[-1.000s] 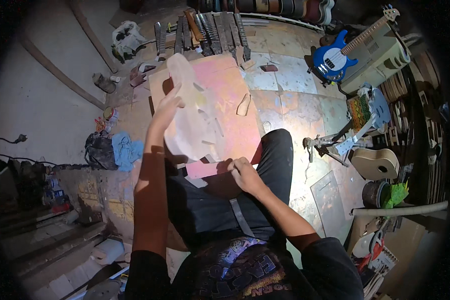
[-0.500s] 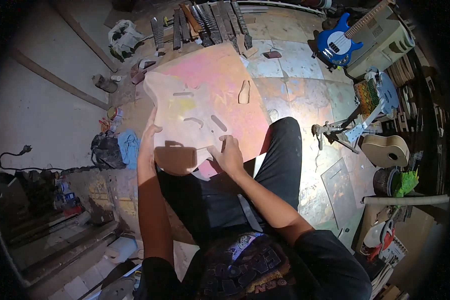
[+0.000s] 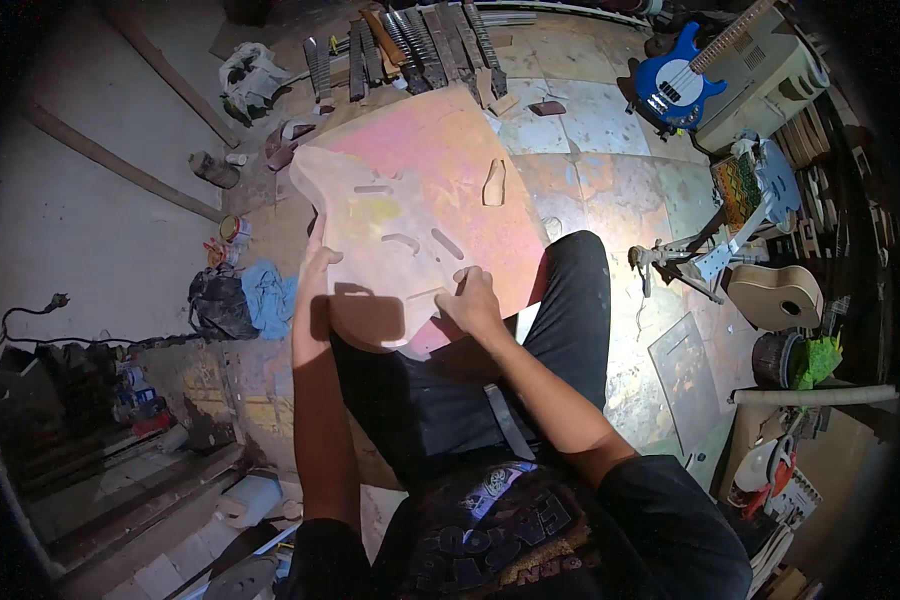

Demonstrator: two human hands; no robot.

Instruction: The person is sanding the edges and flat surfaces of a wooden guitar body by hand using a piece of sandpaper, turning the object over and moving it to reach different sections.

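Observation:
A pale, unpainted electric guitar body (image 3: 375, 225) with slots cut into its face lies over a pink and orange stained board (image 3: 460, 130) in front of me. My left hand (image 3: 320, 268) is closed round the body's left edge, thumb on top and fingers mostly hidden beneath. At the near right edge of the body, my right hand (image 3: 475, 305) is closed with its fingers curled and thumb toward the body. What it pinches, if anything, is hidden. A small bottle-shaped piece of wood (image 3: 494, 185) sits on the board's right part.
Dark files and rasps (image 3: 420, 45) lie in a row beyond the board. A blue bass guitar (image 3: 675, 85) leans at the far right. An acoustic guitar body (image 3: 775, 295), a metal stand (image 3: 680, 265) and a flat panel (image 3: 690, 380) are to the right. A blue cloth (image 3: 265, 300) lies left.
The whole view has shifted slightly, with the body and both hands appearing a little to the right. My right hand has turned slightly and stays at the body's near right edge.

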